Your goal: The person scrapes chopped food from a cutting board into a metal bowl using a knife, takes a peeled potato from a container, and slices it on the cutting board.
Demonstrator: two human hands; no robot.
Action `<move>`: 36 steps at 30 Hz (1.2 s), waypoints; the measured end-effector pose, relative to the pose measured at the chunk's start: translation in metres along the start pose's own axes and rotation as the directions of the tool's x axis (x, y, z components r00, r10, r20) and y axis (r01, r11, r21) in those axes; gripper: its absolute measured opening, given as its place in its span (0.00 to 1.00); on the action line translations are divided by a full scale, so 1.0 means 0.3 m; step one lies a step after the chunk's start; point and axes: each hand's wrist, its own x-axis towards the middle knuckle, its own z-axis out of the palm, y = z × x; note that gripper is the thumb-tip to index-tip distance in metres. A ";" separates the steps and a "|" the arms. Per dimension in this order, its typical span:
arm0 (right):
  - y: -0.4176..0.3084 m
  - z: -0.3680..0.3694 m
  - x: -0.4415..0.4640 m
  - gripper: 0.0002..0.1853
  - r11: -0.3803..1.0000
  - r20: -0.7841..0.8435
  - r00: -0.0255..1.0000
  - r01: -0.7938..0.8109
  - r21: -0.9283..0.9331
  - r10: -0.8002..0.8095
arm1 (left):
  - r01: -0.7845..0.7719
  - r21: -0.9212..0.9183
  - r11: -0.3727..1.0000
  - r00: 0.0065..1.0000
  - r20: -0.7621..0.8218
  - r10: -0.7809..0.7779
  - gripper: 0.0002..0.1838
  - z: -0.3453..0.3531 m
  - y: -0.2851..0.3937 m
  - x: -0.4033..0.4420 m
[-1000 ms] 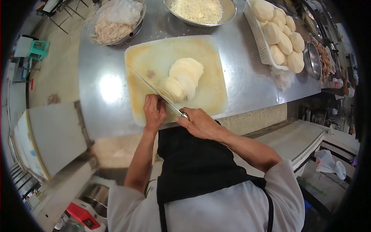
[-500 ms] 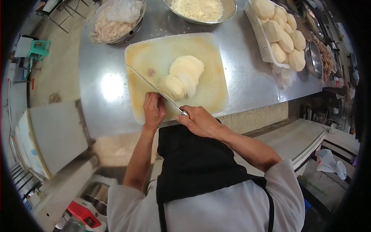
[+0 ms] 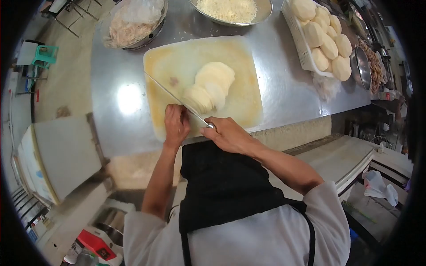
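A long-bladed knife [image 3: 171, 94] lies slantwise over the left part of a pale, yellow-stained cutting board [image 3: 239, 53]. Its handle end is gripped by my right hand [image 3: 227, 134], closed near the board's front edge. On the other side of the blade, my left hand [image 3: 176, 123] has its fingers bent and pressed together close to the steel; whatever they hold is hidden beneath them. Thin pale-yellow slices [image 3: 215, 80], which look like potato, overlap in a curved row just right of the blade. A small brownish stain [image 3: 173, 81] marks the board.
A white basket [image 3: 306, 55] of peeled potatoes [image 3: 329, 46] stands at right, beside a metal bowl [image 3: 361, 68]. Behind the board are a bowl of pale shreds [image 3: 227, 9] and a bowl of pinkish shreds [image 3: 128, 29] under plastic. All rest on the steel table [image 3: 120, 119].
The knife and my right hand have shifted slightly up and to the left. My left hand stays nearly in place, and the row of slices looks almost the same.
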 end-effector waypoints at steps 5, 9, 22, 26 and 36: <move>0.029 0.011 0.004 0.26 1.000 -0.027 0.999 0.016 -0.020 -0.016 | -0.006 0.029 1.000 1.000 -0.003 0.006 0.10 0.000 0.004 0.010; 0.057 0.021 0.016 0.26 0.997 -0.042 0.996 0.071 -0.044 -0.073 | -0.016 0.020 1.000 1.000 -0.012 0.016 0.11 -0.001 0.009 0.011; 0.131 -0.083 -0.066 0.26 0.943 -0.280 0.902 0.329 -0.049 -0.330 | 0.011 0.053 0.999 1.000 -0.020 -0.010 0.09 0.020 0.017 0.009; 0.206 -0.229 -0.147 0.34 0.926 -0.408 0.900 -0.017 -0.378 -0.150 | 0.062 0.060 0.996 0.998 -0.009 -0.061 0.13 0.022 0.005 0.003; 0.460 -0.212 0.024 0.31 0.795 -0.577 0.742 -0.102 -0.598 -0.340 | -0.008 0.242 0.970 0.982 0.184 -0.038 0.43 0.143 0.147 0.170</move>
